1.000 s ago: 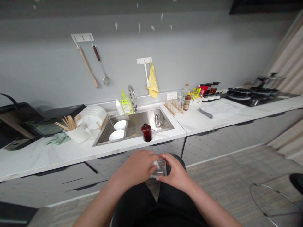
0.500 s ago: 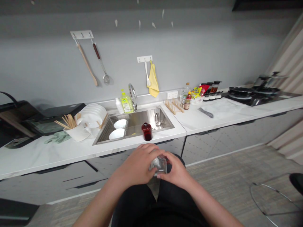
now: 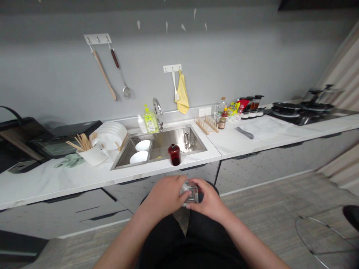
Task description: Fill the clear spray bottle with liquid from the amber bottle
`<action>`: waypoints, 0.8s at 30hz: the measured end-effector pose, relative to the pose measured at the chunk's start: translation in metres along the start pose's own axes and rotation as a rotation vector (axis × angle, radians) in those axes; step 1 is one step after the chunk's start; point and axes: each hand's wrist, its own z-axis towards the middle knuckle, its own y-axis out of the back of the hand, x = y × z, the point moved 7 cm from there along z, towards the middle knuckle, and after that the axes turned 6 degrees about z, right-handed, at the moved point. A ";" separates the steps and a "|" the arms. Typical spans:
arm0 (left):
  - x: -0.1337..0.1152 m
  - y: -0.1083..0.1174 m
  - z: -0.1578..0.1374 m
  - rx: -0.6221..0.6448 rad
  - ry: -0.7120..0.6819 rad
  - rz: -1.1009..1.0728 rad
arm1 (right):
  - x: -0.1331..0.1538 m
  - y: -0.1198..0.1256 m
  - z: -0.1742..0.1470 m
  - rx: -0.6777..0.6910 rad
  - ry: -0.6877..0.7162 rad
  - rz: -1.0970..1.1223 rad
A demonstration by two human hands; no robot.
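Over my lap, in front of the counter, my left hand [image 3: 168, 192] and my right hand [image 3: 209, 198] both hold a small clear container [image 3: 193, 194]. My left fingers wrap its left side with the thumb across the near face. The fingers and thumb of my right hand grip its right side. A little dark red shows beside my right fingers, and what it belongs to is hidden. The far side of the container is covered by my fingers. On the sink's front edge a dark red open-necked bottle [image 3: 174, 154] stands upright, beyond my hands.
Behind the bottle lies the steel sink [image 3: 162, 142] with white bowls [image 3: 139, 157] in its left rack and a faucet [image 3: 157, 114]. A chopstick holder [image 3: 93, 156] and plates stand left. On the right are a wooden rack [image 3: 206, 125], a condiment basket [image 3: 232, 118] and a stove [image 3: 297, 116].
My left hand has shifted slightly and its fingers have slid lower and to the left, showing more of the clear container's top. The red bottle has stayed in place.
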 end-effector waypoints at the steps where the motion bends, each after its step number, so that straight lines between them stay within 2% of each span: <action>1: -0.003 -0.001 0.000 0.019 -0.039 -0.007 | 0.000 0.000 0.000 0.001 -0.001 -0.002; 4: -0.013 0.004 0.000 0.005 -0.142 -0.045 | 0.002 0.000 0.001 0.005 0.013 0.001; 6: -0.010 0.005 0.001 -0.015 -0.088 -0.026 | 0.002 0.000 0.001 0.000 0.021 0.008; 9: -0.002 -0.001 0.003 0.019 -0.013 0.052 | 0.000 0.000 0.000 -0.005 0.010 0.000; 11: -0.005 -0.004 0.003 0.042 -0.081 0.039 | -0.001 0.000 0.000 0.005 0.005 -0.012; 14: -0.014 0.000 -0.001 0.001 -0.212 -0.058 | 0.003 0.000 0.001 0.020 0.013 -0.005; 17: -0.010 0.004 -0.001 -0.054 -0.153 -0.055 | 0.005 0.001 0.002 0.014 0.023 0.007; 20: -0.001 -0.004 0.003 0.000 -0.079 0.038 | 0.000 0.000 0.000 0.021 0.012 0.015; 24: 0.002 -0.007 0.002 0.050 -0.139 0.021 | -0.013 -0.003 -0.003 0.083 -0.013 0.132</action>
